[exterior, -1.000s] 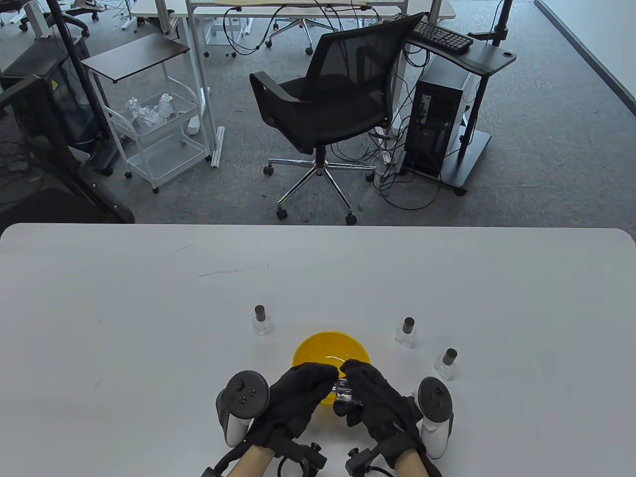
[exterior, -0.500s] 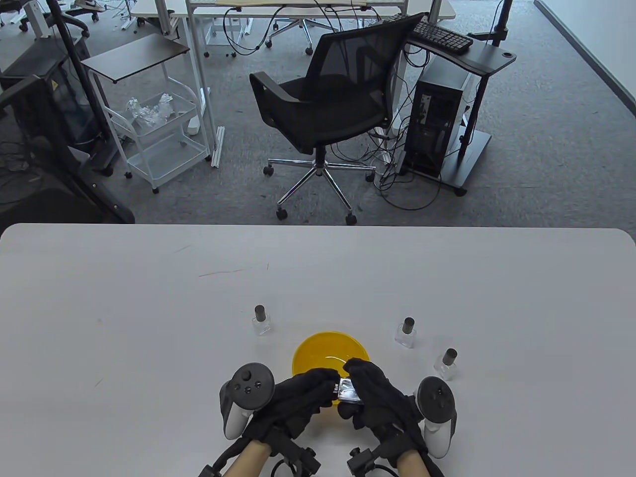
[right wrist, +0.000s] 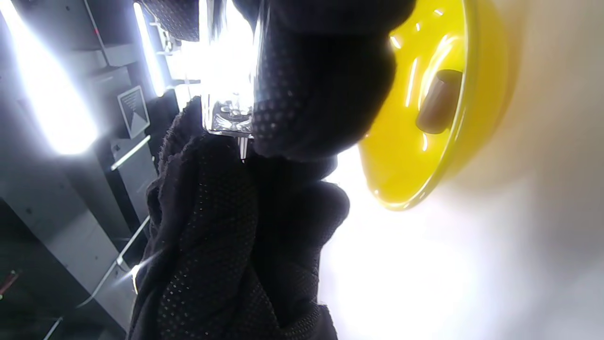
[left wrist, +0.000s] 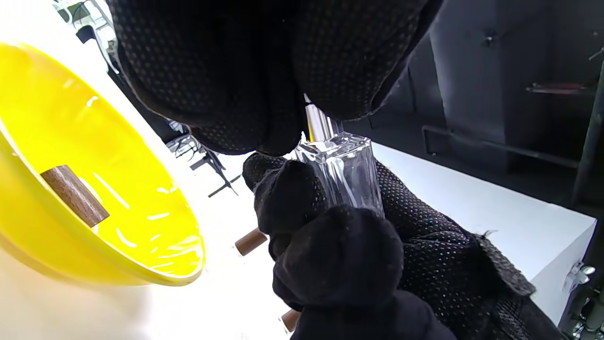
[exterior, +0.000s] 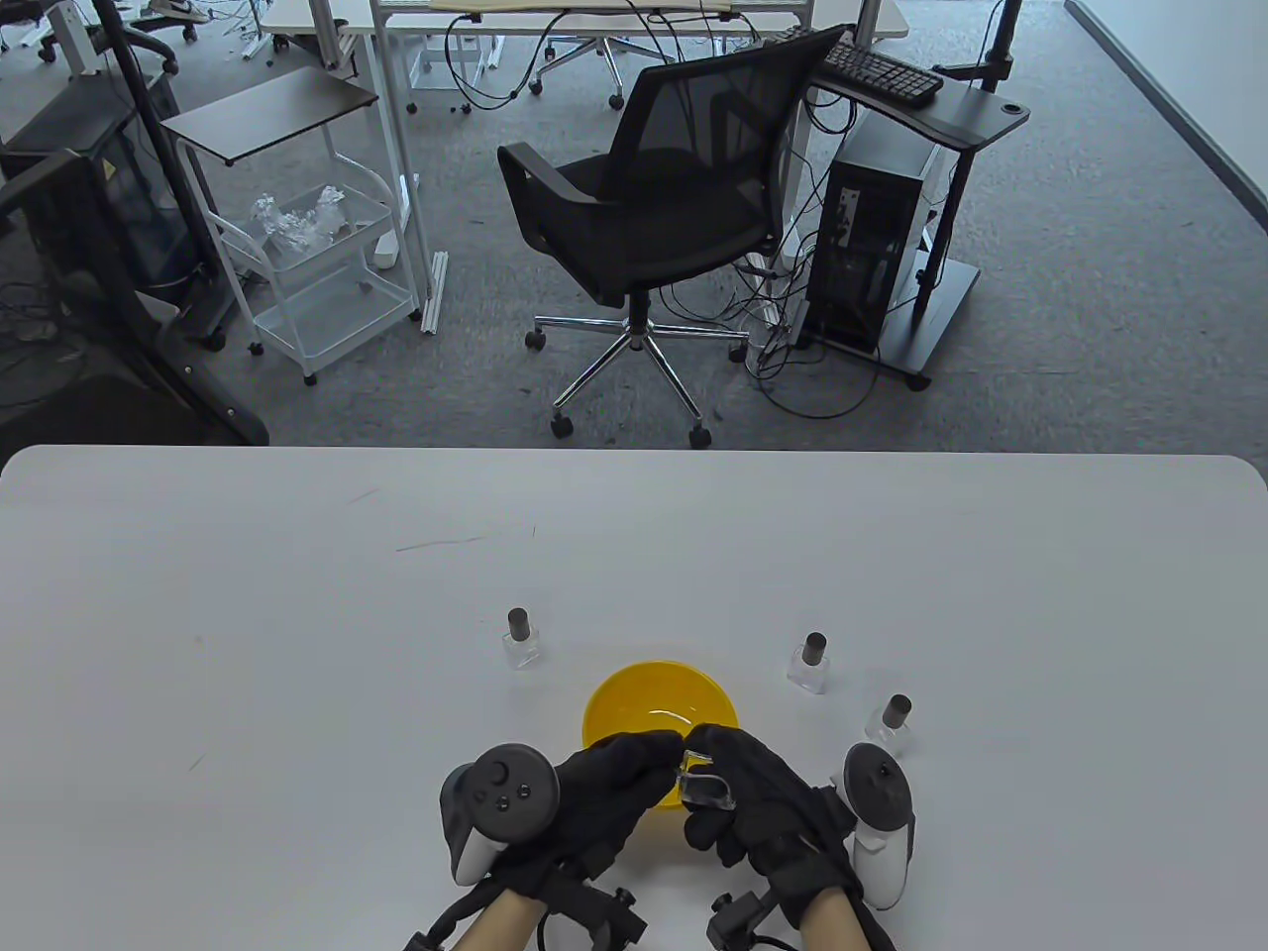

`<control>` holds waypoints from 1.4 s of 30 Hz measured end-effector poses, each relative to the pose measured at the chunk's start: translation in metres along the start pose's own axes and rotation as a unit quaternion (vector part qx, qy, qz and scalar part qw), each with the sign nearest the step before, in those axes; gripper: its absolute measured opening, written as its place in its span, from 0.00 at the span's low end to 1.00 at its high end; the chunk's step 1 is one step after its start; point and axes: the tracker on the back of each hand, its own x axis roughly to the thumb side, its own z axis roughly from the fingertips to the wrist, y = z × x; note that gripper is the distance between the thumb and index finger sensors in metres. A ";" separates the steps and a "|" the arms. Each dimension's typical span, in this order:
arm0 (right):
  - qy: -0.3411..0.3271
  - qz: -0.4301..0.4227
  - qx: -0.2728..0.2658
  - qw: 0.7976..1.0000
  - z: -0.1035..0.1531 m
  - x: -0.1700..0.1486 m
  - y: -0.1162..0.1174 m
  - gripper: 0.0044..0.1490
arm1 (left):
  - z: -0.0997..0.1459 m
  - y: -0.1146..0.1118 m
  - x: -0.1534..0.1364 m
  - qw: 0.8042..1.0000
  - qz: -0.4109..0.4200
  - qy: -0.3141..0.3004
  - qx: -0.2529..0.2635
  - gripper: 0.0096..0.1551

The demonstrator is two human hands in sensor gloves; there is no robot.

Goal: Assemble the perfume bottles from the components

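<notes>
1. Since a second ago both hands have dropped a bit toward me and my left hand (exterior: 604, 783) has rolled, so its tracker faces up more. The bottle looked flat and shiny half a second back; now it's tipped, clear body showing.
2. Right hand (exterior: 753, 802) is wrapped around the little clear glass bottle (exterior: 705, 788), thumb and fingers on its flat sides. It sits in the air over the near rim of the yellow bowl (exterior: 634, 693), not touching the table (exterior: 297, 594).
3. Left fingertips (left wrist: 264, 85) are pinched closed on the silver neck piece (left wrist: 317, 123) at the top of the bottle. Can't tell if it's seated or only started.
4. Handling guess: small and light, but stiff, slick glass. It would chip if dropped, so I'd keep gripping the flat faces, not the corners.
5. The top part is tiny, so a fingertip pinch only, pushed straight, since a crooked push could slip off.
6. 1 brown wooden cap (left wrist: 74, 194) lies in the bowl, probably next.
7. 3 finished bottles (exterior: 810, 666) stand around the bowl, well clear of my hands.
</notes>
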 end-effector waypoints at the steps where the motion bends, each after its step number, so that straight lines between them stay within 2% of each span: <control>1: -0.003 0.003 -0.003 1.000 0.000 0.001 -0.001 0.35 | 0.000 -0.001 -0.001 1.000 -0.003 0.003 -0.006 0.24; 4: -0.018 0.012 -0.014 1.000 0.001 0.005 -0.006 0.34 | 0.000 0.000 -0.002 1.000 -0.013 0.012 -0.005 0.28; 9: -0.037 -0.011 -0.033 0.999 0.003 0.011 -0.014 0.34 | -0.001 0.003 -0.002 0.997 -0.070 0.019 0.012 0.28; 16: -0.056 -0.061 -0.050 0.995 0.005 0.016 -0.028 0.33 | -0.010 -0.003 -0.002 0.987 -0.151 0.045 -0.011 0.25; 20: -0.064 -0.089 -0.061 0.992 0.007 0.018 -0.036 0.33 | -0.025 -0.010 -0.001 0.969 -0.236 0.063 -0.027 0.26; 23: -0.070 -0.107 -0.069 0.989 0.008 0.020 -0.043 0.33 | -0.038 -0.017 -0.002 0.950 -0.295 0.088 -0.062 0.27; 28: -0.062 -0.111 -0.081 0.989 0.009 0.017 -0.051 0.33 | -0.057 -0.023 -0.006 0.940 -0.304 0.116 -0.099 0.28; 30: -0.061 -0.120 -0.080 0.988 0.008 0.016 -0.053 0.33 | -0.063 -0.028 -0.006 0.932 -0.323 0.119 -0.112 0.28; 34: -0.064 -0.128 -0.079 0.987 0.010 0.016 -0.054 0.33 | -0.075 -0.040 -0.010 0.899 -0.380 0.130 -0.172 0.29; 42: -0.067 -0.129 -0.075 0.986 0.009 0.016 -0.055 0.33 | -0.083 -0.059 -0.022 0.872 -0.417 0.142 -0.214 0.31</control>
